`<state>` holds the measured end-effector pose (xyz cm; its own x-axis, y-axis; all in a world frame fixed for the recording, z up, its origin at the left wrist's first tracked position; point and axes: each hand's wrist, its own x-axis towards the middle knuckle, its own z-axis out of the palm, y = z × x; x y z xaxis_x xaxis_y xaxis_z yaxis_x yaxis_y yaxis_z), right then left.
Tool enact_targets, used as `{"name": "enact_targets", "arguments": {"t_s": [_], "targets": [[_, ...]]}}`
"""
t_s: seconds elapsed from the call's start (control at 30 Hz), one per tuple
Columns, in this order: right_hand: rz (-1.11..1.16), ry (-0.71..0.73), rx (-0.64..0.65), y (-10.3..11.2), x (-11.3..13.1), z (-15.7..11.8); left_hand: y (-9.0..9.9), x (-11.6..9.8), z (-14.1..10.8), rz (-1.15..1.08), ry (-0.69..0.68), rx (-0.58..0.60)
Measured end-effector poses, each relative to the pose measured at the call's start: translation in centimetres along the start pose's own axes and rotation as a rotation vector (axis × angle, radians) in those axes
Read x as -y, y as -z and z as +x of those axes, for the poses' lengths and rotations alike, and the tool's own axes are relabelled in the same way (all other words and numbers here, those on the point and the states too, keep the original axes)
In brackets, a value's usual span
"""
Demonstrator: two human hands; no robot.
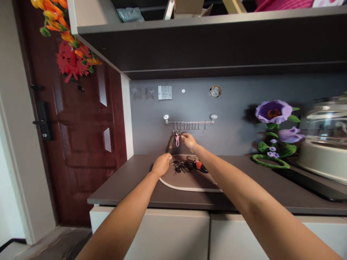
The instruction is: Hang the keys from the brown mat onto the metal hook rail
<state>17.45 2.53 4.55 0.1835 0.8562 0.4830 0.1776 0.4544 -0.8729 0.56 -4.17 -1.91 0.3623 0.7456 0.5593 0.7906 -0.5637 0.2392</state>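
A silver hook rail (189,122) is fixed to the grey wall. From its left hooks hang a brown key fob (171,142) and a pink strap (177,140). My right hand (189,141) is up beside the strap, its fingers pinched just below the hooks; what they hold is too small to make out. Lower down, my left hand (162,164) is closed at the left of the mat (184,183), with a metal key ring (171,161) at its fingertips. Several dark keys (179,167) lie on the mat near a red and black key fob (200,166).
An overhead shelf (206,47) juts out above my hands. Purple knitted flowers (273,112), a clear-domed appliance (325,144) and a flat black object (311,186) occupy the counter's right side. A dark red door (81,162) stands at left.
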Motion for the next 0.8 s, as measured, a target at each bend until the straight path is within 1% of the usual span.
{"name": "enact_targets", "arguments": {"t_s": [0.1, 0.17, 0.33, 0.57, 0.67, 0.8], "targets": [[-0.01, -0.078, 0.022, 0.1, 0.7, -1.4, 0.0, 0.0, 0.0, -0.044, -0.007, -0.006], [-0.019, -0.081, 0.047, 0.2, 1.2, -2.5, 0.0, 0.1, 0.1, -0.064, -0.014, -0.007], [-0.096, 0.009, 0.104, 0.4, 1.4, -5.5, 0.1, 0.2, 0.0, -0.093, -0.072, -0.009], [-0.308, 0.155, 0.18, 1.6, -0.6, -9.3, 0.0, 0.5, -0.1, -0.115, -0.101, 0.035], [-0.428, 0.224, 0.218, 2.6, -1.1, -10.3, -0.1, 0.6, -0.1, -0.112, -0.117, 0.075], [-0.567, 0.252, 0.285, 3.2, -1.2, -10.7, -0.4, 0.7, 0.1, -0.114, -0.154, 0.127]]}}
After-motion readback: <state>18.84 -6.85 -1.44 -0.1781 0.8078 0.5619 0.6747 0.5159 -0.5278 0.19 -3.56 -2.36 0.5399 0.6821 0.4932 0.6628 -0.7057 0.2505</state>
